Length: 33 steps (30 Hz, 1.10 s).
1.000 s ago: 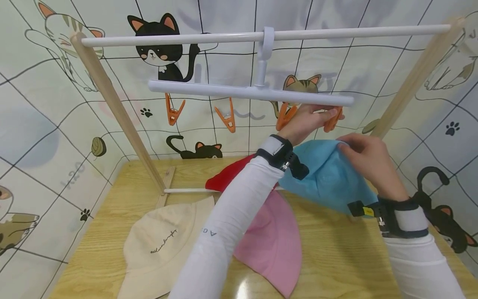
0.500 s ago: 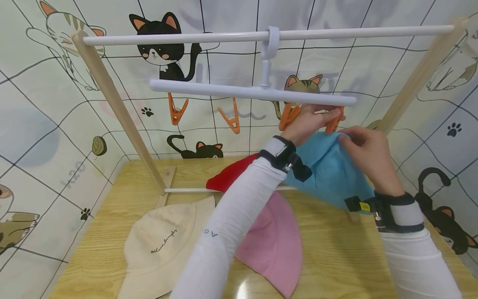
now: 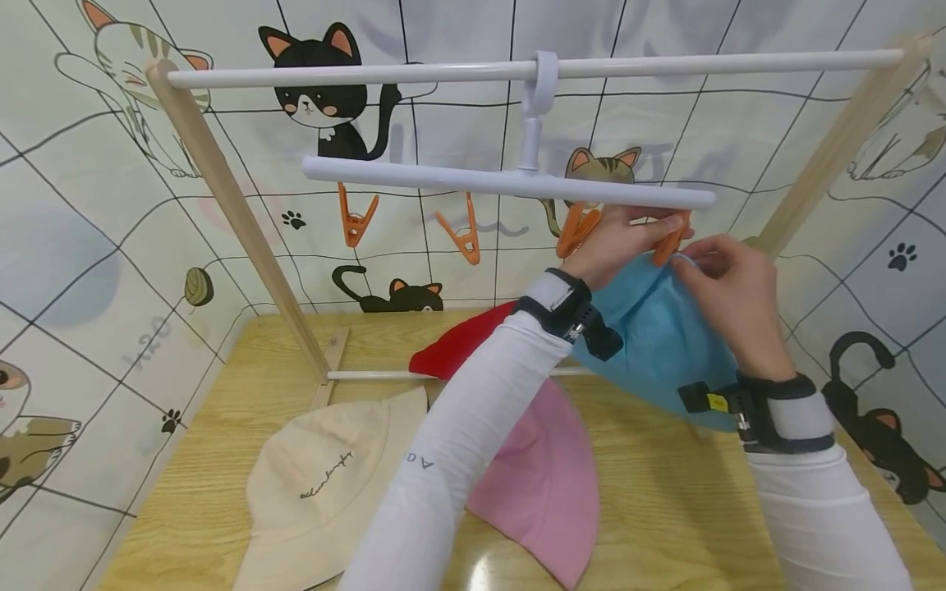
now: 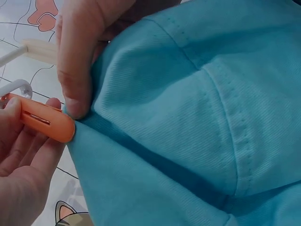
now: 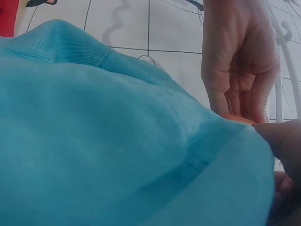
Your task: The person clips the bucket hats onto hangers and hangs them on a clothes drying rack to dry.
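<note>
With my left hand (image 3: 617,240) I pinch an orange clothespin (image 3: 671,240) at the right end of the white hanger (image 3: 458,181). My right hand (image 3: 739,304) pinches the edge of a light blue bucket hat (image 3: 658,349) just below it. In the left wrist view, the tip of the clothespin (image 4: 49,121) meets the edge of the hat (image 4: 188,117); whether cloth lies between its jaws cannot be told. The right wrist view is mostly filled by the hat (image 5: 103,136), which hides much of the clothespin.
Other orange clothespins (image 3: 356,217) hang along the hanger, which hooks over a white rail (image 3: 355,76) between wooden posts (image 3: 240,217). On the wooden table (image 3: 650,509) lie a cream bucket hat (image 3: 318,484), a pink hat (image 3: 547,484) and a red hat (image 3: 458,341), partly behind my left arm.
My right hand has raised the blue hat up and its edge now reaches the clothespin. My left hand keeps its pinch, shifting slightly right with the hanger.
</note>
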{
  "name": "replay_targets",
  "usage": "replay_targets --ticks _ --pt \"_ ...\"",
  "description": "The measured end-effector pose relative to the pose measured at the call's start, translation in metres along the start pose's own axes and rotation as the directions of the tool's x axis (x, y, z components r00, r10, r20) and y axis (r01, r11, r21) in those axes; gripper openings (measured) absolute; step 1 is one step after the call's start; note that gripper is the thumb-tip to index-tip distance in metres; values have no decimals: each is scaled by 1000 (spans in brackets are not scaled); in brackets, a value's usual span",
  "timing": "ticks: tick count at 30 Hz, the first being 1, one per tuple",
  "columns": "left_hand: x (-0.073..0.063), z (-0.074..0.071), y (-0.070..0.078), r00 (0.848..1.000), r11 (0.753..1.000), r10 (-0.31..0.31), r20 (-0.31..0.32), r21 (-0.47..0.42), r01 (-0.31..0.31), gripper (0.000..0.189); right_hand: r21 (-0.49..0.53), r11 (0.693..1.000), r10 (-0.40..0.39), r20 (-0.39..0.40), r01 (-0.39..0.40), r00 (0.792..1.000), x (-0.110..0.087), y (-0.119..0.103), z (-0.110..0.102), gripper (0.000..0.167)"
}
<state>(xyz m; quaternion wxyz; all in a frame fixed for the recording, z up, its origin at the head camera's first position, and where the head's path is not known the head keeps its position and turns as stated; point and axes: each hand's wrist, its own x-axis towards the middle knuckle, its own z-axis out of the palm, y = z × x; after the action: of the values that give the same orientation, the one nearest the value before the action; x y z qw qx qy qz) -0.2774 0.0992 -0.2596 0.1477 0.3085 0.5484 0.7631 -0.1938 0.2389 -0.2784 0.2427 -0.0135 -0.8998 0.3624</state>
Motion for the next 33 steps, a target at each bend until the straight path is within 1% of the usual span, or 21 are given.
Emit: replay_targets --ticks 3,5,11,13,17,22,27,30,33 --pt "0 0 0 1000 1000 2 -1 1 -2 24 -7 1000 -10 -7 10 1000 1 -1 0 39" --pt "0 0 0 1000 1000 -1 -6 18 1 23 -10 1000 -8 -3 8 1000 2 -1 0 39" --pt "-1 -2 -3 1000 988 0 -17 151 3 27 -17 1000 13 11 -13 1000 2 -2 -2 40" --pt "-1 -4 -4 1000 984 -1 -17 178 4 28 -12 1000 15 14 -15 1000 2 -2 -2 40" --pt "-1 -5 -7 1000 974 -2 -15 225 5 28 7 1000 24 54 -25 998 4 -2 -5 40" --pt "0 -3 -6 1000 956 -22 12 292 18 29 12 999 40 123 -42 992 5 -3 -10 43" --pt "0 -3 -5 999 950 -16 44 311 2 32 2 999 48 166 -49 985 7 -4 -10 45" --pt "0 -5 -7 999 957 -9 53 290 -7 33 -1 999 48 215 -49 975 8 -3 -9 49" --pt "0 -6 -10 998 968 0 60 249 -15 33 2 998 53 269 -56 962 9 0 -6 53"
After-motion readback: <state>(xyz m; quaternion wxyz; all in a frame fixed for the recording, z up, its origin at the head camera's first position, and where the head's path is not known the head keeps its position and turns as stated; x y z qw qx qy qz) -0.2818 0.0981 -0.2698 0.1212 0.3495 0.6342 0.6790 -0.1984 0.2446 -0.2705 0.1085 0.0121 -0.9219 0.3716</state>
